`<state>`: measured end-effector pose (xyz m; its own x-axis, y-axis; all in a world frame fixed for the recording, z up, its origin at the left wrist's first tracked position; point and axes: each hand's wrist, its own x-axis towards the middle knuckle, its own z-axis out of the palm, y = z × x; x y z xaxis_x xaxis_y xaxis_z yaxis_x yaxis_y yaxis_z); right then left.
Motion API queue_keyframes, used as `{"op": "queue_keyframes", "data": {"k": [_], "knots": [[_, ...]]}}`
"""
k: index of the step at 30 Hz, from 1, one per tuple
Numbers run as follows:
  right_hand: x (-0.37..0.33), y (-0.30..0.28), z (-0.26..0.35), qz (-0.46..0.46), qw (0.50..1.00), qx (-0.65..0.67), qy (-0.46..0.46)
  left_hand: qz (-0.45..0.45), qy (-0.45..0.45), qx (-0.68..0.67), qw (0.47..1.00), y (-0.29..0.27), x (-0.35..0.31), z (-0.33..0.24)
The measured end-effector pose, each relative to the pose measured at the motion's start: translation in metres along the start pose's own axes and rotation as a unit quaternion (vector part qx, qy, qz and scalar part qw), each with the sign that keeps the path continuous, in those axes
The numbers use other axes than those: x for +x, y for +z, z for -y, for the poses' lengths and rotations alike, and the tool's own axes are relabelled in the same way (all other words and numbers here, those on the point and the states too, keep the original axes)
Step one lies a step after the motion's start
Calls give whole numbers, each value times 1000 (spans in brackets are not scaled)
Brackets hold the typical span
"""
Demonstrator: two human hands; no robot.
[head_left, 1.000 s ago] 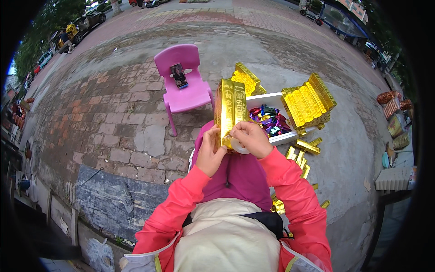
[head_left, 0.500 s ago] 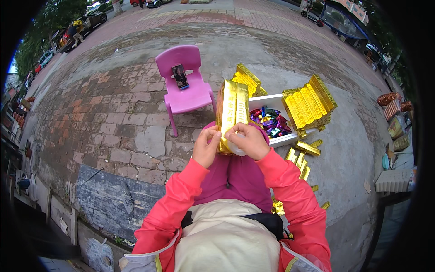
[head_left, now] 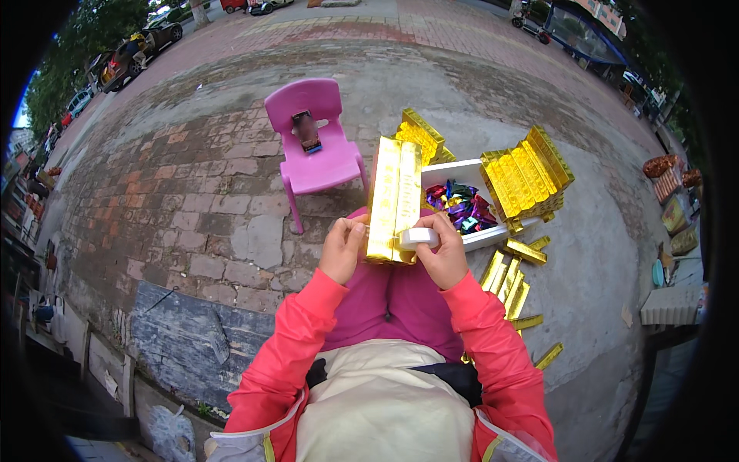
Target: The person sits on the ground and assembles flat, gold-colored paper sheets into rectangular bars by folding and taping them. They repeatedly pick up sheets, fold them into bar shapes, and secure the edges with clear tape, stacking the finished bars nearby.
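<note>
Two long shiny gold boxes (head_left: 396, 185) lie side by side on my lap, pointing away from me. In my right hand (head_left: 446, 254) is a roll of whitish tape (head_left: 419, 238), gripped between thumb and fingers over the boxes' near right edge. Against their near left edge, the fingers of my left hand (head_left: 342, 250) are pinched together; what is between them is too small to make out.
A white foam box (head_left: 485, 237) of colourful foil-wrapped pieces (head_left: 463, 209) stands at right, with stacked gold boxes (head_left: 525, 175) on its rim. Loose gold boxes (head_left: 508, 283) lie on the ground beside it. Ahead is a pink chair (head_left: 319, 165) with a phone (head_left: 306, 132).
My right hand has moved slightly right and turned, so the tape roll shows clearly at the boxes' right edge. My left hand has shifted slightly left, widening the gap between my hands.
</note>
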<state>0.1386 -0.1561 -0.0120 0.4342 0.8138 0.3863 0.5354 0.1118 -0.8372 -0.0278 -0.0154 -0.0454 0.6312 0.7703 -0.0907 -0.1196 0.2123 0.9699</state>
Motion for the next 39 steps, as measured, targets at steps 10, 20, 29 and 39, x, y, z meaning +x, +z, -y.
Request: {"op": "queue_keyframes", "data": {"k": [10,20,29,39], "knots": [[-10,22,-19,-132,981,143,22,4,78,-26,997,-3,2,12],[-11,29,-12,-173,982,74,-17,15,13,6,1000,-17,8,17],[-16,36,-15,-205,973,110,-2,28,0,24,999,-20,13,41],[-16,39,-17,-196,971,137,21,-94,259,318,907,11,-14,-8]]}}
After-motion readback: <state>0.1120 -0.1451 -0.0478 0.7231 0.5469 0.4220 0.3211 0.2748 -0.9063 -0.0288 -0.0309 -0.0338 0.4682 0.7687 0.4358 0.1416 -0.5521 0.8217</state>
